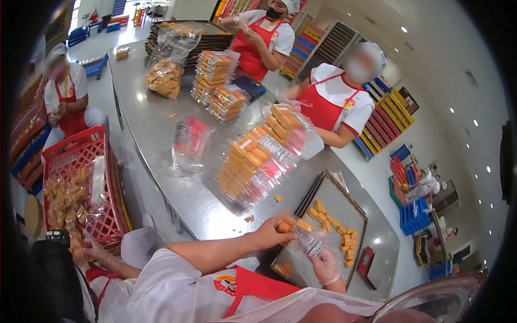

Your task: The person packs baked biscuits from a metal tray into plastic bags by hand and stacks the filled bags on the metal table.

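Observation:
My left hand (276, 232) is closed around small orange-brown biscuit bars (284, 227), at the mouth of a clear plastic bag. My right hand (326, 267), in a clear glove, grips the labelled plastic bag (311, 243) from its other side. Beneath both hands lies a dark-rimmed tray (362, 215) with loose biscuit bars (349, 245) scattered over its right part. Just beyond are filled, labelled packs of bars (253, 156), piled together. A bundle of flat, pink-printed bags (189, 137) lies left of that pile.
More packs (212, 81) and a big bag of pieces (164, 78) stand farther along the steel table (156, 129). Two co-workers (342, 102) (264, 40) work across it. At left, a red crate (116, 188) holds bagged pieces beside a neighbour's gloved hand (102, 254).

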### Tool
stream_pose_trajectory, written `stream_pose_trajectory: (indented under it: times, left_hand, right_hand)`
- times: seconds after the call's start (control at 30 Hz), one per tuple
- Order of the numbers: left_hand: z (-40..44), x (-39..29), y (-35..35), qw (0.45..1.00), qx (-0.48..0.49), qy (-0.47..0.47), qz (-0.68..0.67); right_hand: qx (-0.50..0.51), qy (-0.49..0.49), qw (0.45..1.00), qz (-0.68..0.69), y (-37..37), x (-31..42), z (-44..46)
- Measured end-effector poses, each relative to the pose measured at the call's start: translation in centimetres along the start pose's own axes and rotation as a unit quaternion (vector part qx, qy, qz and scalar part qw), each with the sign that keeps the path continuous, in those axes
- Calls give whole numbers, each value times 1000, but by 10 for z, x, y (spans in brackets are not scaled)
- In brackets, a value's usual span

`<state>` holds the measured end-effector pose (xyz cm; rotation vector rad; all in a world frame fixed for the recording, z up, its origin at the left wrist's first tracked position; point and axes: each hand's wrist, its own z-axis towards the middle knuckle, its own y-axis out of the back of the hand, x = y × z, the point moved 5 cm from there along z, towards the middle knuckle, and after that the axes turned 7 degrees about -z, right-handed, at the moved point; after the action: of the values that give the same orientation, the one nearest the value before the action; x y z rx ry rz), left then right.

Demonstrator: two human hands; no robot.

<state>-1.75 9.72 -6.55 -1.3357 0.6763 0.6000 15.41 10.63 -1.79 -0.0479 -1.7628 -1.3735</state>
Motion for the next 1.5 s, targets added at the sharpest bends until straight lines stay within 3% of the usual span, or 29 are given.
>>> stream_pose_trajectory:
  times: [0.17, 0.37, 0.47, 0.57, 0.67, 0.77, 0.87, 0.97, 1.07, 1.13, 1.17, 1.27, 1.33, 1.37, 1.43, 1.5]
  left_hand:
    - [2, 6, 2, 1000, -1, 15, -14]
    - [-7, -1, -7, 1000, 10, -7, 21]
    - [-6, -3, -7, 999, -22, 5, -24]
    - [-6, 1, -5, 999, -18, 11, -39]
    - [-7, 7, -5, 1000, 26, -2, -15]
    - [-8, 6, -8, 998, 63, -3, 7]
    - [-7, 6, -8, 998, 68, 0, 5]
    - [-9, 2, -11, 996, 84, 6, 2]
    - [-7, 6, -7, 994, 104, 31, -29]
    - [-6, 12, -7, 986, 138, 50, -74]
    - [-7, 11, -7, 989, 135, 44, -49]
    - [-5, 8, -5, 994, 107, 33, 15]
    - [-3, 17, 6, 997, 56, 42, 43]
    - [-5, 6, 0, 999, 18, 18, 20]
    - [1, -1, -2, 999, -29, 8, -30]
    - [2, 9, 9, 993, -19, 16, -112]
  right_hand:
    - [-3, 59, 998, 1, -8, -2, -5]
    - [8, 15, 995, -102, 4, 29, -12]
    - [-154, 132, 975, -90, 13, 44, -3]
    - [-83, 67, 984, -145, 8, 24, -3]
    - [-105, 16, 994, -15, 2, 15, -1]
    - [-110, 8, 994, 10, 0, 8, -1]
    - [-136, 38, 989, -39, -1, 26, -2]
    - [-122, 27, 989, 82, -4, 35, 0]
    - [-150, 88, 982, -72, 6, 55, -2]
    - [-114, 98, 988, -24, 8, 54, 2]
    - [-99, 101, 990, 2, 9, 53, 4]
    - [-111, 74, 984, -115, 9, 46, 3]
    - [-129, 83, 988, 18, 11, 46, 5]
    - [-142, 80, 983, 85, 14, 42, 4]
    - [-193, 148, 970, -5, 26, 38, -4]
    - [-198, 70, 978, -19, 39, 29, -14]
